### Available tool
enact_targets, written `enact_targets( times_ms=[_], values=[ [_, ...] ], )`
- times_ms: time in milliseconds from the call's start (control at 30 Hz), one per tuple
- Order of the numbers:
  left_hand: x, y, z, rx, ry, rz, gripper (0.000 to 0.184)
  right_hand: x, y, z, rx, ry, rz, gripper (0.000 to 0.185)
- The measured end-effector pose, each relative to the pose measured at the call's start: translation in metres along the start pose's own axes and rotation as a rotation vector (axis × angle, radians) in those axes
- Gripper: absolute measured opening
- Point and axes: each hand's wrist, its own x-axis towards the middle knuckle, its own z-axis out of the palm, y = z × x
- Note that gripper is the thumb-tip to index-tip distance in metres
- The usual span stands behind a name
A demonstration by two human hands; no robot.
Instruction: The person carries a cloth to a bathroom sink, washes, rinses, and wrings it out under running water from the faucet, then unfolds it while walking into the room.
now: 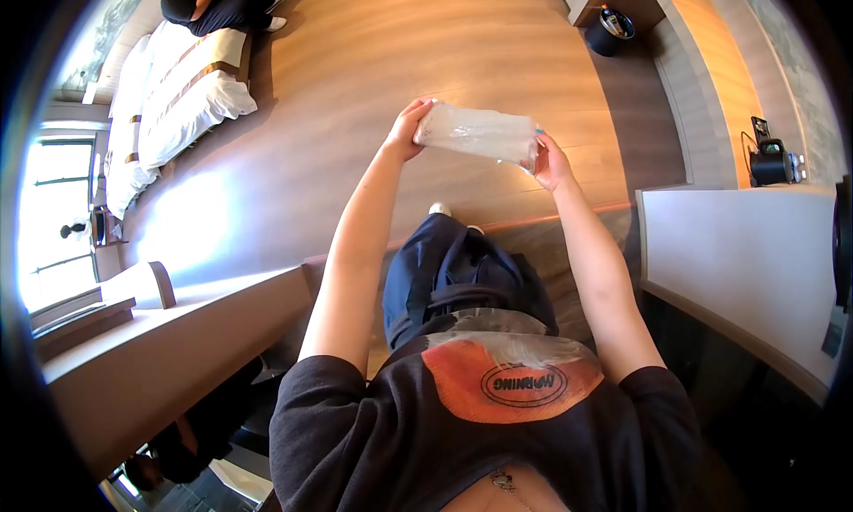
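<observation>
A whitish, translucent, plastic-wrapped package (477,132) is held up in front of me over the wooden floor. My left hand (410,130) grips its left end, fingers wrapped round the edge. At the right end, my right hand (550,161) holds the other side, with a bluish nail showing at its top corner. The package is stretched lengthwise between both hands, tilted slightly down to the right. What is inside the wrapping cannot be made out.
A bed (191,90) stands at the upper left, with a seated person (222,5) beyond it. A black bin (609,34) is at the upper right. A kettle (771,164) sits on the right counter. Another person (187,441) is at the lower left.
</observation>
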Motion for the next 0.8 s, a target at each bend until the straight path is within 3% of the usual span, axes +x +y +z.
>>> enact_targets(
  times_ms=[133, 333, 433, 500, 567, 667, 700, 800],
  values=[
    [0.041, 0.011, -0.021, 0.137, 0.029, -0.088, 0.009, 0.029, -0.03, 0.018, -0.046, -0.023, -0.074, 0.039],
    [0.138, 0.06, -0.041, 0.087, 0.068, -0.172, 0.01, 0.13, -0.093, 0.051, 0.261, -0.125, -0.007, 0.051],
    [0.172, 0.077, -0.072, 0.037, -0.007, -0.188, 0.014, 0.165, -0.096, 0.078, 0.26, 0.065, 0.058, 0.047],
    [0.2, 0.099, -0.08, 0.044, -0.073, -0.199, 0.021, 0.225, -0.099, 0.054, 0.303, 0.141, 0.24, 0.038],
    [0.215, 0.126, -0.069, 0.02, -0.143, -0.201, 0.031, 0.249, -0.108, 0.084, 0.318, 0.178, 0.388, 0.023],
    [0.243, 0.15, -0.08, 0.1, -0.235, -0.327, 0.033, 0.305, -0.095, 0.064, 0.36, 0.185, 0.545, 0.022],
    [0.257, 0.157, -0.086, 0.169, -0.24, -0.33, 0.036, 0.319, -0.096, 0.074, 0.26, 0.344, 0.482, 0.023],
    [0.306, 0.179, -0.103, 0.662, -0.081, -0.3, 0.037, 0.347, -0.109, 0.09, 0.072, 0.387, 0.083, 0.026]
  ],
)
